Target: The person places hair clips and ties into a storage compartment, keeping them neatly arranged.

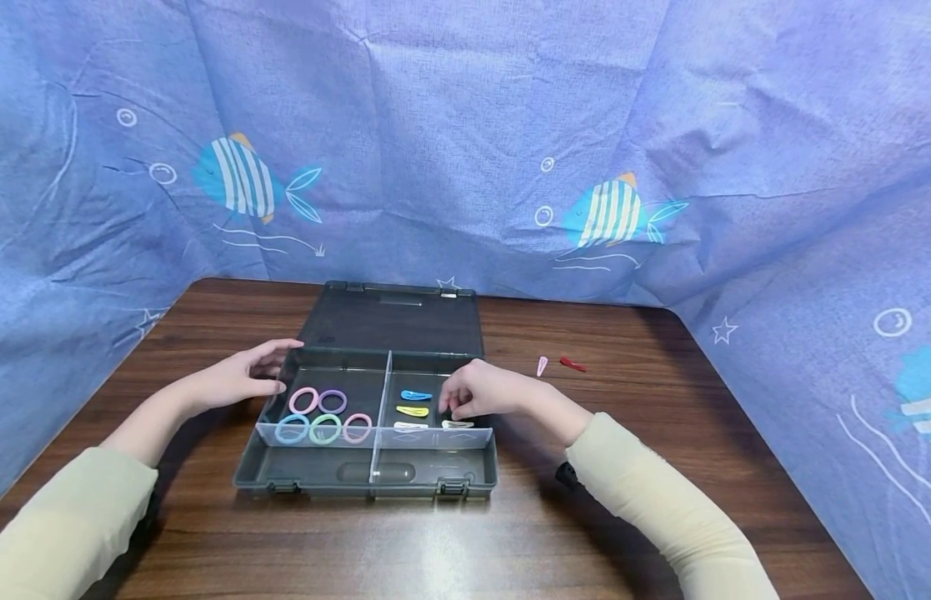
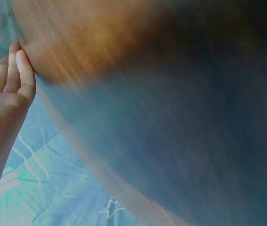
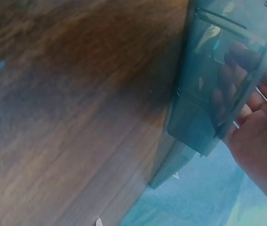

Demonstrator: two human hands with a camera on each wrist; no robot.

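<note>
A dark translucent compartment box [image 1: 312,481] lies on the table with its lid [image 1: 397,321] folded back. Against the box's left side rests my left hand [image 1: 236,379], its fingers [image 2: 14,70] mostly straight. My right hand [image 1: 483,390] reaches into the right compartment, thumb and fingers bent together over a white hair clip [image 1: 457,425]; it seems to pinch the clip, though the contact is partly hidden. Beside it lie a blue hair clip [image 1: 416,395], a yellow hair clip [image 1: 412,411] and another white hair clip [image 1: 410,426]. The right wrist view shows this hand [image 3: 253,110] partly through the box wall.
In the left compartment sit several hair ties, among them a purple hair tie [image 1: 332,402] and a green hair tie [image 1: 326,428]. Right of the box, a pink hair clip [image 1: 543,366] and a red hair clip [image 1: 573,364] lie on the wooden table [image 1: 623,467]. A blue fish-print cloth [image 1: 450,142] hangs behind.
</note>
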